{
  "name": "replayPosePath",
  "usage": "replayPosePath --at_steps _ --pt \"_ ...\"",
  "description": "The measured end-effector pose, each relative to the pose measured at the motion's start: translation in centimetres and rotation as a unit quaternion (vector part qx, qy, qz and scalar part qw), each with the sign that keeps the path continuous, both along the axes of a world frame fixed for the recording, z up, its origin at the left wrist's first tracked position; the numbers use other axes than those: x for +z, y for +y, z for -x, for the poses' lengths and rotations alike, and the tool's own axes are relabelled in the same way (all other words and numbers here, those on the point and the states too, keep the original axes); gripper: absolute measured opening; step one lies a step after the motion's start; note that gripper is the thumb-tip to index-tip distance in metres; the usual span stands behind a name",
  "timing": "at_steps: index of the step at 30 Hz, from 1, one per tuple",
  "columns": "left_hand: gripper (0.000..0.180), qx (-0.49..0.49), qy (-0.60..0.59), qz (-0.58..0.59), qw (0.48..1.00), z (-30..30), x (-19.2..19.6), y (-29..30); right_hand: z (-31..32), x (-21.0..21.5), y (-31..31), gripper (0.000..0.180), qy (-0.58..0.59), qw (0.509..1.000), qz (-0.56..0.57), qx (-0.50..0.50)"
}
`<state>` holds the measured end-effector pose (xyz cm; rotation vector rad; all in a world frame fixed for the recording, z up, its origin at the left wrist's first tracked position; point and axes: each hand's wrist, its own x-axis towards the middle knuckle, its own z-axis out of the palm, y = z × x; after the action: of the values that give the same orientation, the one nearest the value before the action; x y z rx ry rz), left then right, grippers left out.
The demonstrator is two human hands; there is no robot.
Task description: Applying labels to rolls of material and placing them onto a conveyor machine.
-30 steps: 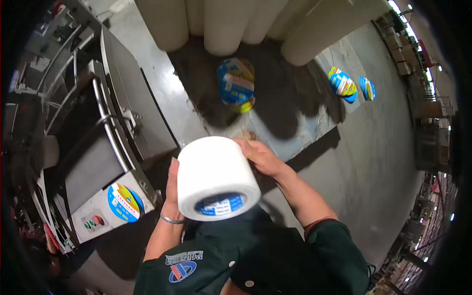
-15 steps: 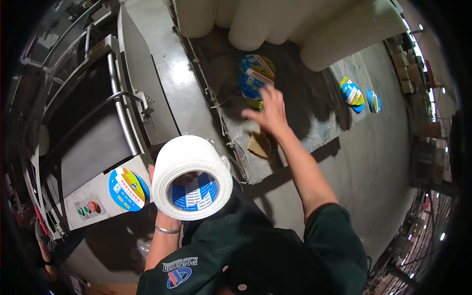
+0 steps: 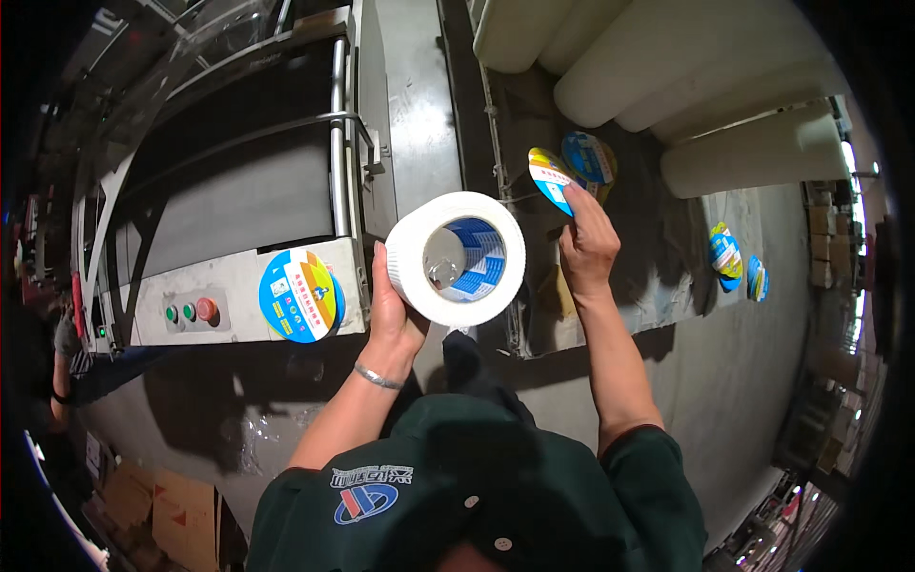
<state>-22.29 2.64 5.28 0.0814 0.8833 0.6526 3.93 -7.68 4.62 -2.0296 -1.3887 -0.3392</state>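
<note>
My left hand [image 3: 393, 310] grips a thick white roll of mesh tape [image 3: 410, 243] by its left side. The roll's hollow core faces up, lined with blue and white print. Between the fingers of my right hand [image 3: 589, 243] is a round, colourful label [image 3: 550, 179], held by its lower edge above the dark-covered table. Just beyond it lies a pile of similar round labels [image 3: 591, 160]. On the machine's pale panel to the left rests another round label [image 3: 303, 296], beside the push buttons [image 3: 195, 312].
Large white rolls [image 3: 629, 67] lie across the far part of the table [image 3: 629, 238]. More round labels [image 3: 725, 255] sit at its right. The machine [image 3: 238, 191] with a metal roller stands left. Cardboard [image 3: 181, 515] lies lower left, near another person's gloved hand [image 3: 67, 338].
My right hand has picked up a round label from the pile and lifted it. The view has shifted, and the tape roll's core now shows more openly.
</note>
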Motion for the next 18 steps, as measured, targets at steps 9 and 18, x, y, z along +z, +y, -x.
replayPosePath --at_steps 9,18 --pt "0.050 0.017 0.004 0.004 1.000 0.6 2.2 0.2 -5.9 -10.5 -6.1 0.029 0.075 0.910 0.386 -0.129" --pt "0.067 0.008 -0.038 -0.029 0.999 1.5 -1.6 0.2 12.5 10.0 -0.9 0.056 0.073 0.988 0.005 0.139"
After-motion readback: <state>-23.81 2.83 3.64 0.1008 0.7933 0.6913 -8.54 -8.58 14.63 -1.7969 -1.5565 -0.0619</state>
